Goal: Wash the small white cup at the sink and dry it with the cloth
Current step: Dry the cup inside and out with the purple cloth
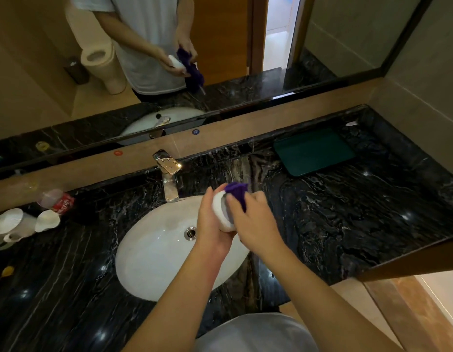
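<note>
My left hand [210, 224] grips the small white cup [221, 214] above the right rim of the oval white sink [154, 252]. The cup lies tilted, its mouth turned toward my right hand. My right hand [255, 222] holds a purple cloth [238, 193] and presses it into and over the cup's mouth. Part of the cloth sticks up above my fingers; the rest is hidden under my hand. The chrome faucet [169, 174] stands behind the sink with no water running.
Black marble countertop [347, 212] surrounds the sink. A dark green tray [314, 151] lies at the back right. At the far left stand a white jug [12, 222], a white cup [47, 221] and a tipped plastic bottle [58, 201]. A mirror [220, 47] runs along the back wall.
</note>
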